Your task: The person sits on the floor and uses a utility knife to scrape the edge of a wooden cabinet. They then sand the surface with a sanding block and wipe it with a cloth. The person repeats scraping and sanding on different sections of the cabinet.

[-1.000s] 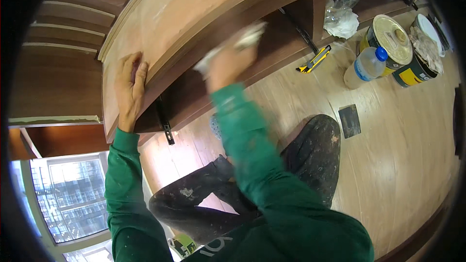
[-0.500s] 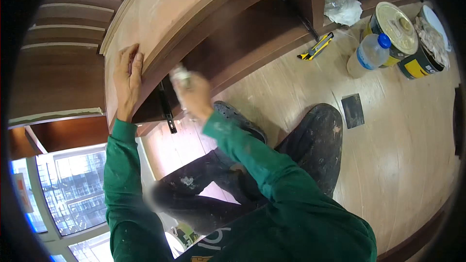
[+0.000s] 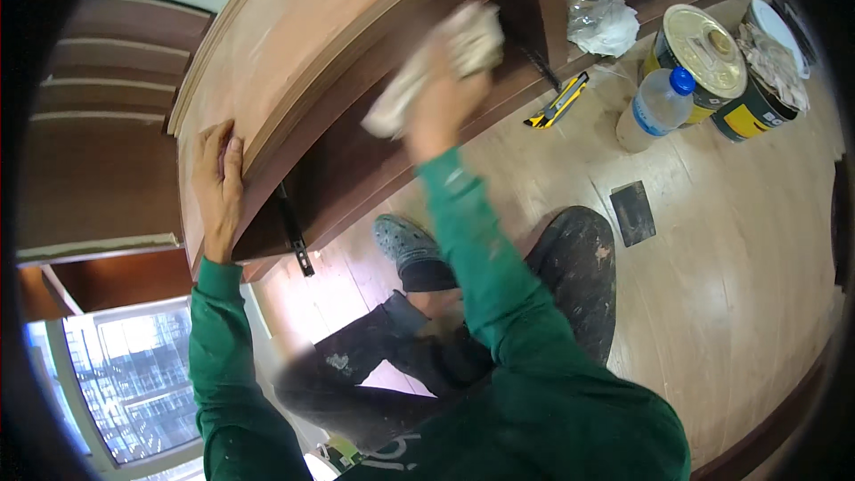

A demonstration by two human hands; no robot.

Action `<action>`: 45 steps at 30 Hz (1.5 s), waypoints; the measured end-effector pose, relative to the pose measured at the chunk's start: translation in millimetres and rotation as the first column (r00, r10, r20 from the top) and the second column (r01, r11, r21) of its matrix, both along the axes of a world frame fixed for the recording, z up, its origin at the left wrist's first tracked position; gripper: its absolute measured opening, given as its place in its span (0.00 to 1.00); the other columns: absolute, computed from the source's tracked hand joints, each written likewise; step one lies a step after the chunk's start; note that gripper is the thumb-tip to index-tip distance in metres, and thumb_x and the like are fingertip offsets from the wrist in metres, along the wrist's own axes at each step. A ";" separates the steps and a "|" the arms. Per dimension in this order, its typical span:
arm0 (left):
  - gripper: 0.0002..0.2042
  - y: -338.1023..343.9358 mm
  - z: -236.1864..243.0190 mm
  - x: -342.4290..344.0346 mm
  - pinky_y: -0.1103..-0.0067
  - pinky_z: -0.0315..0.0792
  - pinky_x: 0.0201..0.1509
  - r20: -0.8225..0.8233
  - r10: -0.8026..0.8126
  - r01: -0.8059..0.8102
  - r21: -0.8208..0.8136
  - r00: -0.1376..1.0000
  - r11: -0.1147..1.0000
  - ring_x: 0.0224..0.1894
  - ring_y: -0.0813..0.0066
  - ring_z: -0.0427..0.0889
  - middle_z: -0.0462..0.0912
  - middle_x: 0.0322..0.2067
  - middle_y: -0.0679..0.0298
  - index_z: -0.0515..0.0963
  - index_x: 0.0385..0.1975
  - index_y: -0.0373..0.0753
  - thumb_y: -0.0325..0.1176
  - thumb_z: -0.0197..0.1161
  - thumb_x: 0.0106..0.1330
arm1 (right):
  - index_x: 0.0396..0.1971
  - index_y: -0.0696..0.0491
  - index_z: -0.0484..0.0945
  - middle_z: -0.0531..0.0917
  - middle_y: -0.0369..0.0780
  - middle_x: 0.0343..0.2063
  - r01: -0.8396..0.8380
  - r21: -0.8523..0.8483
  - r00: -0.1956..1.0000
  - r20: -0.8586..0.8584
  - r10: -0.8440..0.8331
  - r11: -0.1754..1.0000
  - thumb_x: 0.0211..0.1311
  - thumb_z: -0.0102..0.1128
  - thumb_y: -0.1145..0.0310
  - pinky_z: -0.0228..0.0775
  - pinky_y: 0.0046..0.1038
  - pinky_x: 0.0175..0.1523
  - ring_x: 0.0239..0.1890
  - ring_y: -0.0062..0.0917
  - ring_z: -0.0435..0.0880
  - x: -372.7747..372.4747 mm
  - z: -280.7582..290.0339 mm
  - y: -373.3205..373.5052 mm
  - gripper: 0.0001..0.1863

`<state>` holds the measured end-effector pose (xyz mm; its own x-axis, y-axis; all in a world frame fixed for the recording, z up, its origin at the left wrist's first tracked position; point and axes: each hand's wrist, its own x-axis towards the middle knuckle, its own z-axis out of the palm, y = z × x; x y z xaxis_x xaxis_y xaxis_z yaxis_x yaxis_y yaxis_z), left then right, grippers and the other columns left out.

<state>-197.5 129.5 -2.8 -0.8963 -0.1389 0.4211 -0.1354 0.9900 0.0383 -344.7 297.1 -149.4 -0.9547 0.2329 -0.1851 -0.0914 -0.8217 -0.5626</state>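
Left hand (image 3: 217, 187): half open, resting on the cabinet (image 3: 294, 44) top at its left end, thumb by the front edge.
Right hand (image 3: 445, 111): closed around a pale cloth (both a little blurred).
Cloth (image 3: 478, 40): in front of the cabinet, below the top's front edge — whether it touches the wood, I cannot tell.
Knife (image 3: 558, 102): yellow and black, on the floor (image 3: 721, 303) near the cabinet's bottom edge.
Bottle (image 3: 655, 111): blue-capped, near a lidded tin (image 3: 699, 49).
Dark sheet (image 3: 633, 214): flat on the floor — well apart from the cabinet.
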 end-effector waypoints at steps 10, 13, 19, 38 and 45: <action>0.15 1.0 0.0 1.3 0.73 0.67 0.55 0.005 -0.021 0.021 -0.048 1.000 0.999 0.50 0.58 0.75 0.75 0.46 0.52 0.76 0.49 0.31 0.35 0.53 0.70 | 0.35 0.62 0.78 0.82 0.43 0.36 -0.009 0.238 0.997 0.077 -0.009 0.971 0.56 0.61 0.74 0.70 0.34 0.39 0.32 0.28 0.78 -28.8 -5.6 32.5 0.08; 0.15 1.2 0.9 -2.5 0.74 0.68 0.55 -0.015 -0.016 0.016 -0.017 1.000 1.000 0.49 0.59 0.76 0.75 0.46 0.53 0.76 0.49 0.31 0.36 0.53 0.70 | 0.30 0.63 0.80 0.84 0.42 0.33 0.051 0.311 0.987 0.130 -0.096 0.949 0.60 0.61 0.71 0.70 0.31 0.36 0.30 0.25 0.77 -61.8 26.0 98.7 0.09; 0.16 -11.0 -5.8 -0.9 0.74 0.69 0.53 -0.052 -0.024 0.027 0.054 0.998 0.998 0.49 0.59 0.77 0.76 0.45 0.53 0.76 0.48 0.31 0.37 0.54 0.70 | 0.46 0.63 0.77 0.82 0.42 0.43 0.287 0.314 0.957 -0.127 -0.259 0.905 0.62 0.62 0.70 0.70 0.27 0.50 0.42 0.25 0.79 -30.8 -58.9 142.1 0.16; 0.15 -17.4 -11.3 0.2 0.76 0.70 0.54 -0.090 -0.006 0.017 0.120 0.996 0.993 0.49 0.64 0.78 0.76 0.47 0.55 0.76 0.47 0.31 0.36 0.58 0.68 | 0.28 0.56 0.77 0.80 0.47 0.25 0.439 0.873 0.885 -0.461 0.069 0.211 0.43 0.70 0.68 0.70 0.38 0.35 0.28 0.44 0.79 -117.6 -126.3 148.2 0.13; 0.15 -15.8 -6.1 2.8 0.75 0.70 0.54 -0.138 0.012 0.004 0.116 0.990 0.993 0.49 0.62 0.78 0.77 0.47 0.53 0.77 0.47 0.31 0.36 0.59 0.68 | 0.26 0.57 0.78 0.81 0.49 0.25 0.478 0.867 0.875 -0.484 0.008 0.140 0.45 0.68 0.66 0.72 0.39 0.38 0.30 0.48 0.80 -115.3 -90.2 144.6 0.12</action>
<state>-194.7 113.7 -8.9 -0.8300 -0.1972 0.5217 -0.1247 0.9773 0.1711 -460.0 441.8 -239.6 -0.7378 0.2082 0.6421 -0.5150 0.4415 -0.7348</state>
